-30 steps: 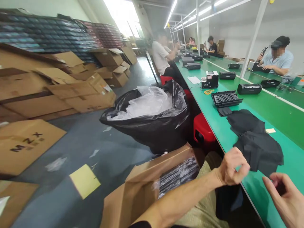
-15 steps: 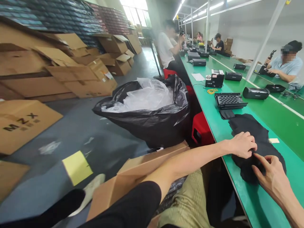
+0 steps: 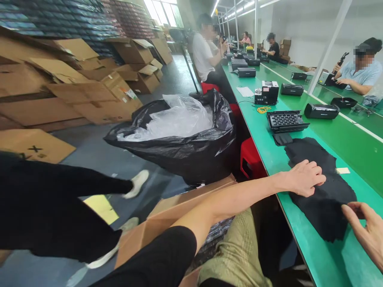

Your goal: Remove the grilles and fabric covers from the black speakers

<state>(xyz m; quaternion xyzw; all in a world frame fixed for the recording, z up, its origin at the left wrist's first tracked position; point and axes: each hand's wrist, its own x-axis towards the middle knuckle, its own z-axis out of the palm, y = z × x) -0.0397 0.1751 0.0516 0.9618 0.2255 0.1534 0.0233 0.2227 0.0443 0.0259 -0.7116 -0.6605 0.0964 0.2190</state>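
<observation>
A piece of black cloth [image 3: 326,203] with ragged edges lies spread on the green workbench [image 3: 371,183]. My left hand [image 3: 306,178] rests on its middle, fingers curled down against the fabric; the fingertips are partly hidden. At the right edge of the cloth, my right hand [image 3: 366,229] pinches the border between thumb and fingers. Beyond the cloth sit a small flat black piece [image 3: 283,139] and a black housing with a honeycomb grille [image 3: 287,120]. A small pale slip [image 3: 342,170] lies by the cloth's far right side.
Left of the bench stands a black bag [image 3: 206,159] full of clear plastic, near a red stool [image 3: 253,157]. An open carton [image 3: 167,205] is beside my legs. Someone in black trousers [image 3: 60,199] walks past on the left. Co-workers sit along the bench.
My right hand has moved right, away from my left, and the cloth's near right part is more spread out. The person in black trousers has come further into view.
</observation>
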